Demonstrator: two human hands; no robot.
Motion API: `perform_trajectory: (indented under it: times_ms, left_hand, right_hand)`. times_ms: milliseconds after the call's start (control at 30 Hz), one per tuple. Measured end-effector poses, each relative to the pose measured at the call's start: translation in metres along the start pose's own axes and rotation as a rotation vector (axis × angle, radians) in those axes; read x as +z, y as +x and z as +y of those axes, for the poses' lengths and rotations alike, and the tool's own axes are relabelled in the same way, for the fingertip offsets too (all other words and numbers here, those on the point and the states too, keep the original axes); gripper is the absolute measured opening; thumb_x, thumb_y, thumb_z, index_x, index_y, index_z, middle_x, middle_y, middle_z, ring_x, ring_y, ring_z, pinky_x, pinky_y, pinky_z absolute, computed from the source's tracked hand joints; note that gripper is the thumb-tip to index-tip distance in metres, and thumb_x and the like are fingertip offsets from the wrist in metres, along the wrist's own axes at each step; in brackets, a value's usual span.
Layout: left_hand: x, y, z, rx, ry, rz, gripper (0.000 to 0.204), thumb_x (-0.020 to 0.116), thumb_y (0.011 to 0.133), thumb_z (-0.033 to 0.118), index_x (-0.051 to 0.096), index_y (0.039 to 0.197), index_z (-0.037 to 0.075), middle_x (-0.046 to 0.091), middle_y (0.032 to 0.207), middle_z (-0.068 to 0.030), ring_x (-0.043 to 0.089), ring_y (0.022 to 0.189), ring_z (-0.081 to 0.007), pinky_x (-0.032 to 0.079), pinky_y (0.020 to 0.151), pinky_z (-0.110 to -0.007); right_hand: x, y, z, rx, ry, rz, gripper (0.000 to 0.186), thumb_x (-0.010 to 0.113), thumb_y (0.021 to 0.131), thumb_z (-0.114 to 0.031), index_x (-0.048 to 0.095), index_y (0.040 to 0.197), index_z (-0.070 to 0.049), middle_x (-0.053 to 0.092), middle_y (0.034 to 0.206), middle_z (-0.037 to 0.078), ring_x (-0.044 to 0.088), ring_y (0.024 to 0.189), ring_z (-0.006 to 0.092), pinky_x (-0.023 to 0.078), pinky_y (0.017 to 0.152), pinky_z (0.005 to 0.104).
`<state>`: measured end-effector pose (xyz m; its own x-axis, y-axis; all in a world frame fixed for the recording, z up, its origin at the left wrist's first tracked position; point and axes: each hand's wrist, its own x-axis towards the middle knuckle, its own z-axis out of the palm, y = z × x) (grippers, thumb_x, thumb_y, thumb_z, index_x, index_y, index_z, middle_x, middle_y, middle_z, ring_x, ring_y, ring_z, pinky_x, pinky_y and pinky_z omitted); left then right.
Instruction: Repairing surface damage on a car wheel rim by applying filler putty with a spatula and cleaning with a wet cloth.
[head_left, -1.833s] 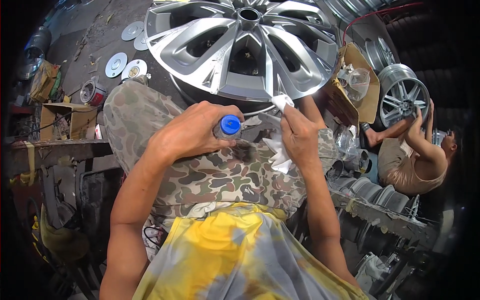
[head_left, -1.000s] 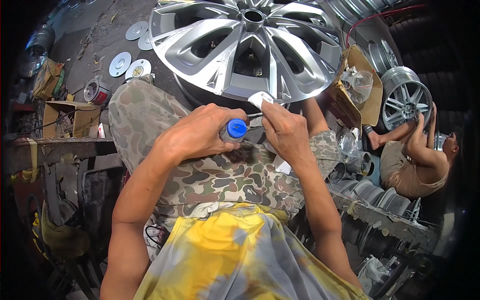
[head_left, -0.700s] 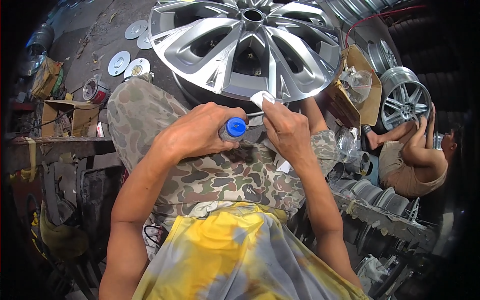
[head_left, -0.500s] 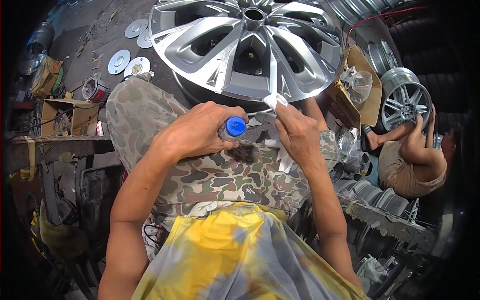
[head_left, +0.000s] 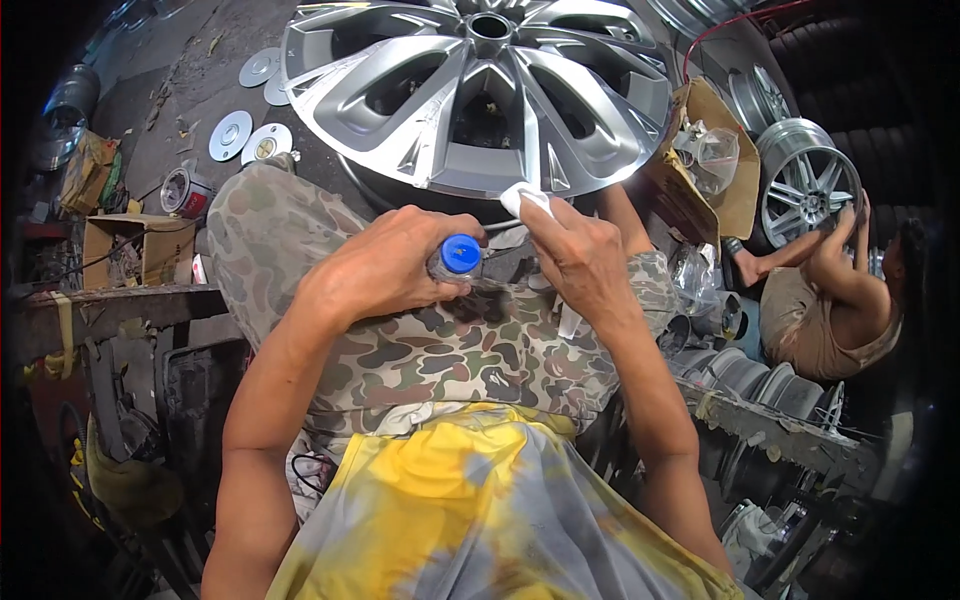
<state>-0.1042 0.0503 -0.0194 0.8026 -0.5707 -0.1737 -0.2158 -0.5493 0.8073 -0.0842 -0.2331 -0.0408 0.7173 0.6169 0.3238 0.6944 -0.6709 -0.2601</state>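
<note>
In the head view my left hand (head_left: 385,260) is closed round a small clear bottle (head_left: 450,275) with a blue cap (head_left: 460,252), held upright over my camouflage trousers (head_left: 440,360). My right hand (head_left: 585,260) grips a white cloth (head_left: 525,198), its top bunched at the near edge of a large silver alloy wheel (head_left: 600,150); part of the cloth hangs below the fingers. Whether the cloth touches the metal is hard to tell. The wheel lies face up just beyond my knees, its face machined bright with grey recesses.
Several silver discs (head_left: 230,135) lie left of the wheel, near a tin (head_left: 183,190) and cardboard box (head_left: 105,250). At right are an open box (head_left: 740,200), a red hose (head_left: 725,24), stacked rims (head_left: 770,395) and a co-worker (head_left: 820,310) holding another wheel (head_left: 790,180).
My right hand and the cloth have shifted left along the wheel's edge, after small back-and-forth movement. My left hand keeps its grip on the bottle. The whole view has shifted slightly.
</note>
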Motion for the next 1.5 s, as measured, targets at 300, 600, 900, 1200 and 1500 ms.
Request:
perform_trajectory:
  times_ms: [300,600,900,1200,1500]
  left_hand:
    - [0.0,0.0,0.0,-0.023,-0.02,-0.021,0.052,0.092,0.087,0.019,0.069,0.132,0.006,0.08,0.118,-0.0192,0.075,0.112,-0.0452,0.059,0.095,-0.049]
    - [0.002,-0.002,-0.003,-0.002,-0.011,0.014,0.052,0.092,0.087,0.02,0.07,0.132,0.007,0.081,0.119,-0.0187,0.075,0.113,-0.0445,0.059,0.096,-0.05]
    - [0.002,-0.002,-0.003,-0.002,-0.025,0.015,0.051,0.092,0.087,0.02,0.07,0.131,0.007,0.081,0.119,-0.0182,0.075,0.114,-0.0443,0.059,0.097,-0.05]
    - [0.003,-0.001,-0.004,0.011,-0.014,0.025,0.051,0.092,0.086,0.019,0.07,0.13,0.005,0.081,0.118,-0.0184,0.075,0.113,-0.045,0.059,0.097,-0.05]
    - [0.0,-0.001,-0.003,-0.035,-0.036,-0.017,0.05,0.092,0.086,0.018,0.07,0.13,0.005,0.081,0.117,-0.02,0.075,0.113,-0.045,0.059,0.095,-0.049]
  right_hand:
    - [-0.001,0.008,-0.006,-0.094,-0.103,-0.083,0.052,0.076,0.09,-0.006,0.069,0.141,-0.016,0.068,0.1,0.01,0.075,0.072,0.0309,0.062,0.065,0.0426]
    - [-0.007,0.006,0.001,-0.118,-0.123,-0.102,0.046,0.073,0.095,-0.006,0.068,0.139,-0.015,0.066,0.096,0.01,0.075,0.072,0.0282,0.061,0.064,0.0417]
    - [-0.009,0.01,0.002,-0.156,-0.166,-0.14,0.052,0.074,0.094,-0.006,0.067,0.145,-0.016,0.068,0.098,0.01,0.076,0.075,0.0285,0.062,0.065,0.041]
    - [-0.015,0.012,0.001,-0.173,-0.159,-0.153,0.051,0.072,0.094,-0.004,0.065,0.143,-0.013,0.071,0.107,0.013,0.077,0.077,0.0314,0.063,0.068,0.043]
    - [-0.021,0.015,0.003,-0.159,-0.122,-0.142,0.049,0.074,0.093,-0.005,0.065,0.141,-0.015,0.068,0.098,0.011,0.076,0.076,0.0322,0.061,0.066,0.0444]
